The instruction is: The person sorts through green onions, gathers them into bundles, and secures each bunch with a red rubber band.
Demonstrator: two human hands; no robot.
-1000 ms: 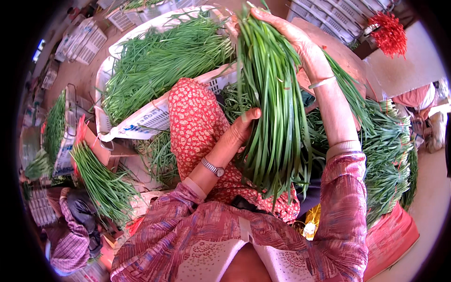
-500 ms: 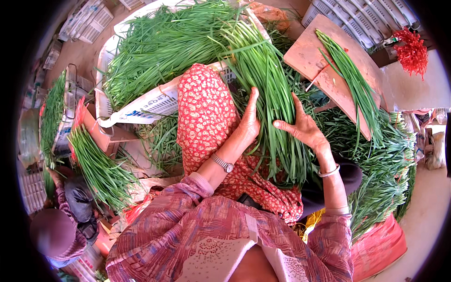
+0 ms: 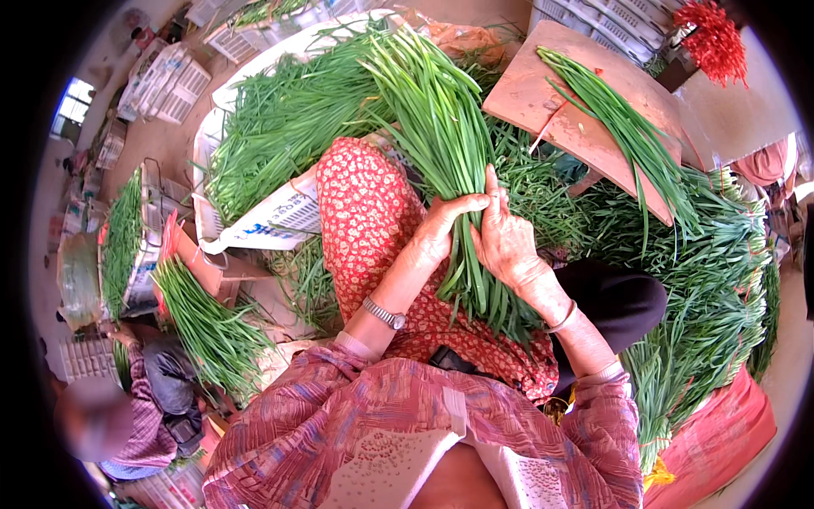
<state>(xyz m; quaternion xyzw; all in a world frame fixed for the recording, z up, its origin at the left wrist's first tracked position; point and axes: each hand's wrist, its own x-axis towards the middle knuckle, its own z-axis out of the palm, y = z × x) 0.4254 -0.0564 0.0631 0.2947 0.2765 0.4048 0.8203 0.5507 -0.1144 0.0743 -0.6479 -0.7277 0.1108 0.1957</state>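
Note:
A thick bunch of garlic chives (image 3: 445, 136) lies slantwise over my lap, its pale ends pointing away from me and its green tips toward me. My left hand (image 3: 443, 227) is closed round the bunch from the left, thumb across the front. From the right, my right hand (image 3: 509, 242) grips the same place, its index finger stretched up along the stalks. A smaller bunch of chives (image 3: 615, 110) rests on a tilted wooden board (image 3: 530, 85) to the right. Loose chives fill a white plastic crate (image 3: 263, 233) ahead of my knee.
Tied chive bundles (image 3: 712, 271) are stacked at my right, above red sacking (image 3: 721, 441). Red ties (image 3: 712, 42) hang at the upper right. A co-worker (image 3: 148, 407) sits at the lower left near another chive bunch (image 3: 203, 322). White crates (image 3: 174, 85) stand farther back.
Both my hands have closed in from the sides and now squeeze the bunch tight at its middle. The bunch has shifted slightly left. The view has moved a little.

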